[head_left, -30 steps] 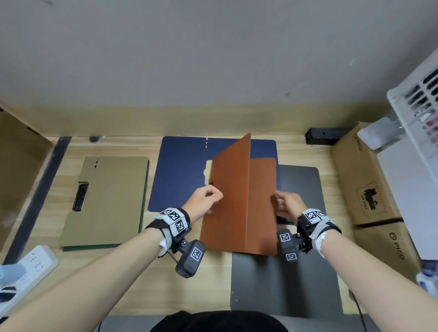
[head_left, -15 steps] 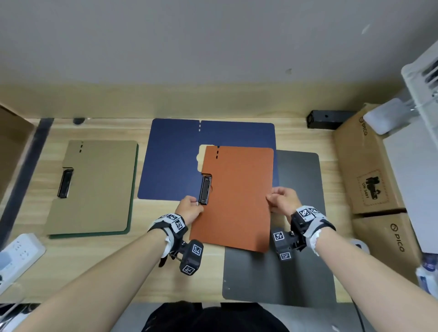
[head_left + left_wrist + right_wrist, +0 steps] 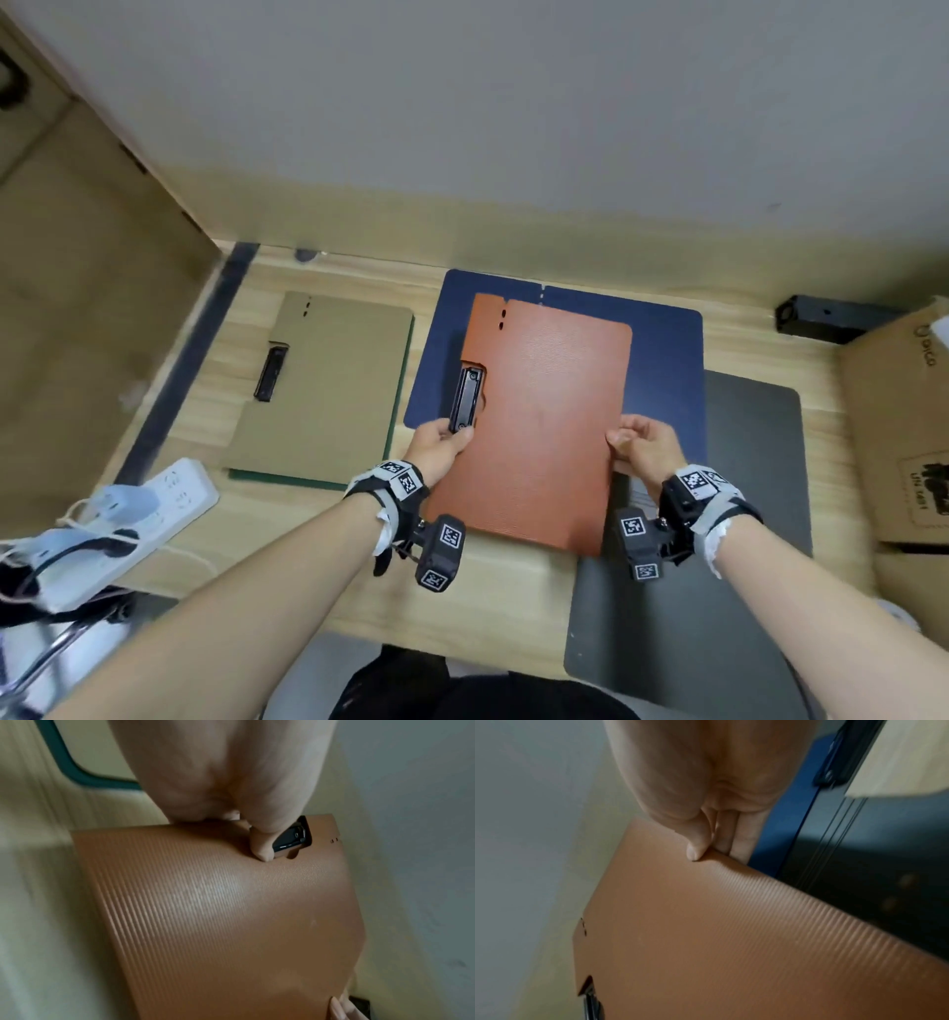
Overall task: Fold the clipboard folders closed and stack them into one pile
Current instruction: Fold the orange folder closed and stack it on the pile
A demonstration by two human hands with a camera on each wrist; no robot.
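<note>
Hands clamped: your left hand and right hand pinch the closed orange folder, seemingly airborne; a loosened thumb could spring its cover open.

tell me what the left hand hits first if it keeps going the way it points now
The left hand points away from the person, along the orange folder. First in line is that folder's black clip, which the thumb looks to touch already.

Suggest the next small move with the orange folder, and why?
Probably carry the orange folder left onto the tan folder. It is folded shut, with the left hand and right hand gripping opposite edges, the tan one lies closed, and the blue folder beneath is still open.
</note>
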